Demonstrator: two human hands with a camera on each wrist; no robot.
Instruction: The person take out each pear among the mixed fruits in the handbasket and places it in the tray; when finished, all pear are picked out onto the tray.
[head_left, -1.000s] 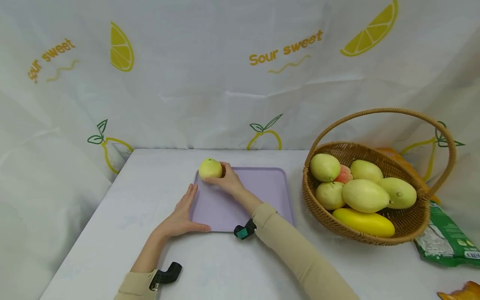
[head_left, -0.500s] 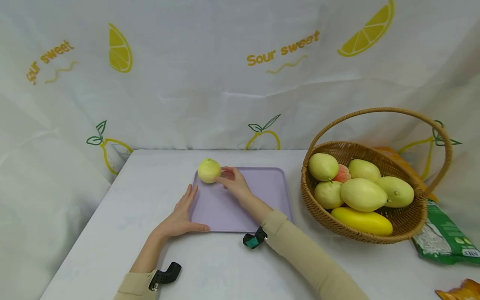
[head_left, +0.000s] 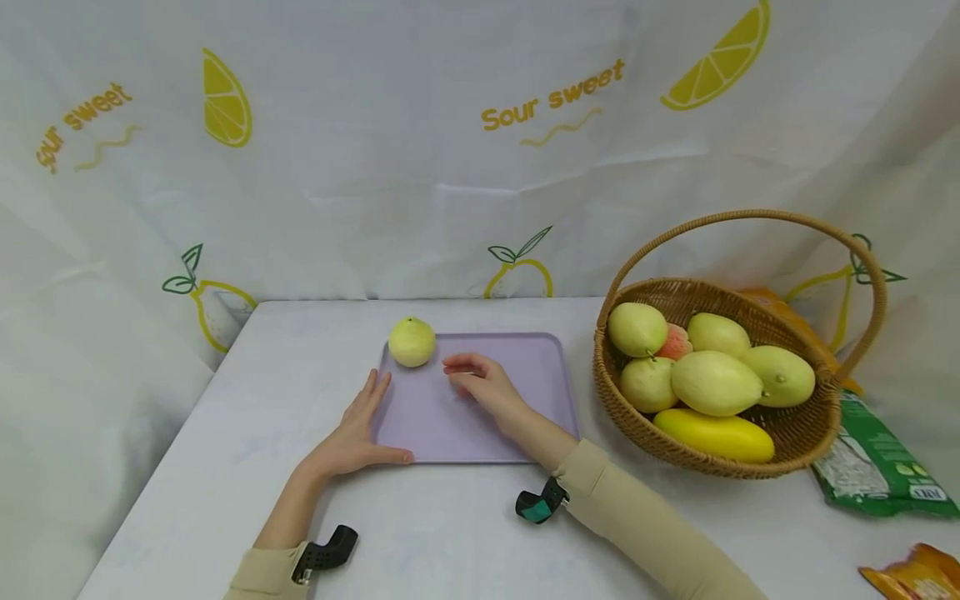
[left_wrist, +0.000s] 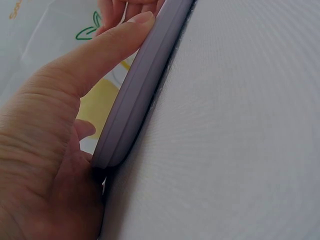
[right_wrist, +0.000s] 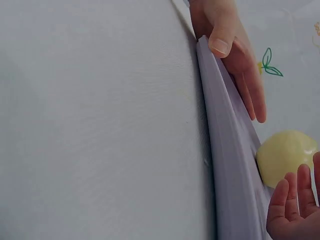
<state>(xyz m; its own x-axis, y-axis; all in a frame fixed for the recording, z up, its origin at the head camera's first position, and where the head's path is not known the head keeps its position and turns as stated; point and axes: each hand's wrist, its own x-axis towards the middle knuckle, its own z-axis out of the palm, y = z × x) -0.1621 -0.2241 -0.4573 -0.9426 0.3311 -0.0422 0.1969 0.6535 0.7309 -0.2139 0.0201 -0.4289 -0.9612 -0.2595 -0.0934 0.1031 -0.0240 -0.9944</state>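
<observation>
A round, pale yellow-green fruit (head_left: 412, 342) rests on the lilac tray (head_left: 450, 433), in its far left corner. My left hand (head_left: 356, 437) lies at the tray's near left corner, fingers straight along the left side. Its thumb touches the front rim, as the left wrist view also shows on the tray edge (left_wrist: 132, 100). Over the tray, to the right of the fruit, hovers my right hand (head_left: 491, 392) with loosely bent fingers and nothing in them. In the right wrist view its fingers (right_wrist: 292, 200) appear in front of the fruit (right_wrist: 285, 155).
On the right stands a wicker basket (head_left: 675, 454) with a tall handle. It holds several pale green fruits (head_left: 716, 383), a reddish fruit (head_left: 675, 342) and a long yellow fruit (head_left: 712, 435). Beside it lie a green packet (head_left: 881, 467) and an orange wrapper (head_left: 918, 575).
My right hand has let go of the round fruit and drawn back to the right and nearer. The fruit stays in the tray's corner; the left hand keeps its place. The view has shifted slightly.
</observation>
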